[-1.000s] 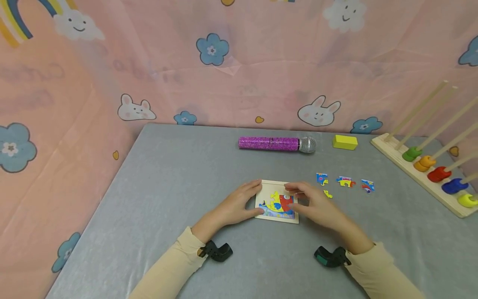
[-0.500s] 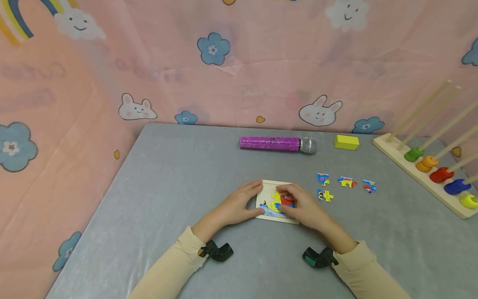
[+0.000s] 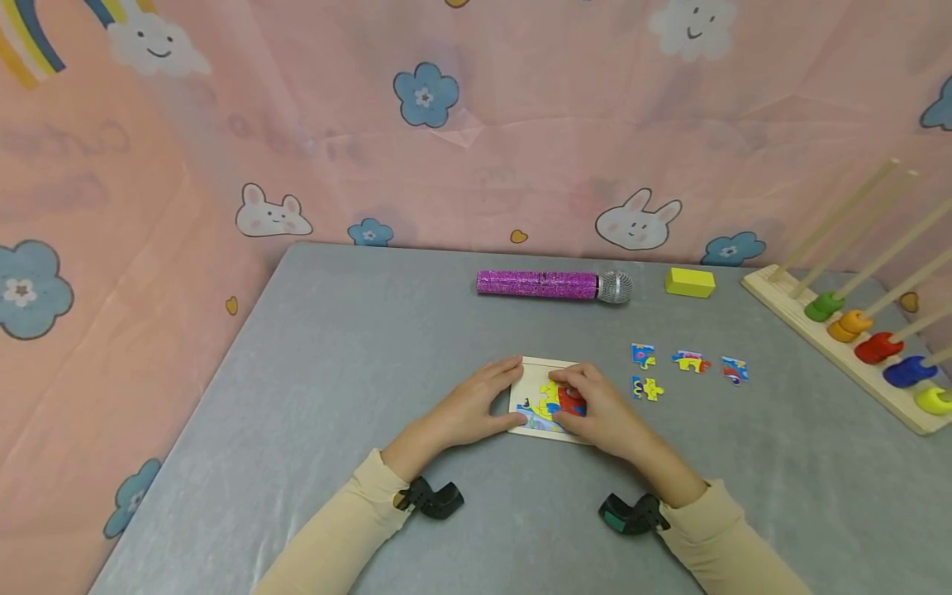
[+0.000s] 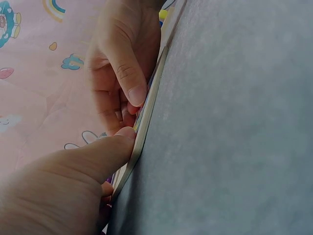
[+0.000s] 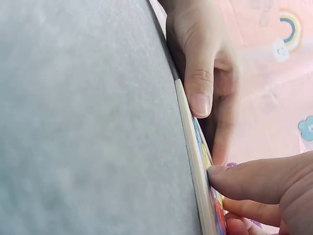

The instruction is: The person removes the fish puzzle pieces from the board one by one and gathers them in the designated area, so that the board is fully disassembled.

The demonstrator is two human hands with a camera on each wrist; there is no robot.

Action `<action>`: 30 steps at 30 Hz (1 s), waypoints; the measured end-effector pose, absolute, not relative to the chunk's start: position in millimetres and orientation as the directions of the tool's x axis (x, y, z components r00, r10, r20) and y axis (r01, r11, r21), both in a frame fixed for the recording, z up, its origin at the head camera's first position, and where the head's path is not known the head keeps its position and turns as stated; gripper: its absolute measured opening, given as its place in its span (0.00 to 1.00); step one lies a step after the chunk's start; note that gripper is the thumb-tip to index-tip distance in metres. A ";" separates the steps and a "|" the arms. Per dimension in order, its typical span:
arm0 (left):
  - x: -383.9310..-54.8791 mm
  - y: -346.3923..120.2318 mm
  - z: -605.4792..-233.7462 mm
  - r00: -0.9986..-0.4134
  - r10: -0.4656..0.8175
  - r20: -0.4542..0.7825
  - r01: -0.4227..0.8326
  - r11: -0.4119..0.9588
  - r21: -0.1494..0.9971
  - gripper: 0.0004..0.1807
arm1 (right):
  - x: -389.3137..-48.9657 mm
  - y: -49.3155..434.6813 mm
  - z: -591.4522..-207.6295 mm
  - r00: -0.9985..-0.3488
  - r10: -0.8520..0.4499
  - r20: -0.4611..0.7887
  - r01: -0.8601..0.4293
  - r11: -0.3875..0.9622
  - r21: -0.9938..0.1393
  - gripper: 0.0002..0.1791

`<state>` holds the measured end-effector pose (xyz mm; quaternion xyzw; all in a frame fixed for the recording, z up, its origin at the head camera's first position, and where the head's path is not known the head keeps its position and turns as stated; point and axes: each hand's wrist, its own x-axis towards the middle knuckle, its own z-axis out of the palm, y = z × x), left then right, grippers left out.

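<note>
A small square wooden puzzle tray (image 3: 530, 376) lies flat on the grey table, partly filled with yellow, red and blue pieces. My left hand (image 3: 470, 406) steadies its left side, thumb on the near rim and fingers at the far left corner. My right hand (image 3: 604, 413) is over the right half, its thumb and fingertips touching the fitted pieces around the red piece (image 3: 571, 400). That hand covers the tray's right edge. In the right wrist view, the right thumb (image 5: 244, 178) rests on the picture's surface. Both wrists carry black camera mounts.
Several loose puzzle pieces (image 3: 691, 362) lie right of the tray. Behind are a purple glitter microphone (image 3: 537, 284) and a yellow block (image 3: 689, 283). A wooden peg stand (image 3: 840, 343) with coloured rings occupies the far right. A pink patterned cloth (image 3: 506, 149) hangs behind the table.
My right hand has moved left over the tray, from its right edge onto the pieces, uncovering a loose yellow-and-blue piece on the table. The left hand stays at the tray's left side.
</note>
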<state>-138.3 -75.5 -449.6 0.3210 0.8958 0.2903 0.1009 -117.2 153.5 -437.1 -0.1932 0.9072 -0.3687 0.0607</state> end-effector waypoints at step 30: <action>-137.7 -74.9 -448.7 -0.781 0.625 0.000 0.504 0.630 0.590 0.40 | -115.0 152.6 -439.3 -0.934 -0.351 0.065 -0.283 0.620 -0.732 0.26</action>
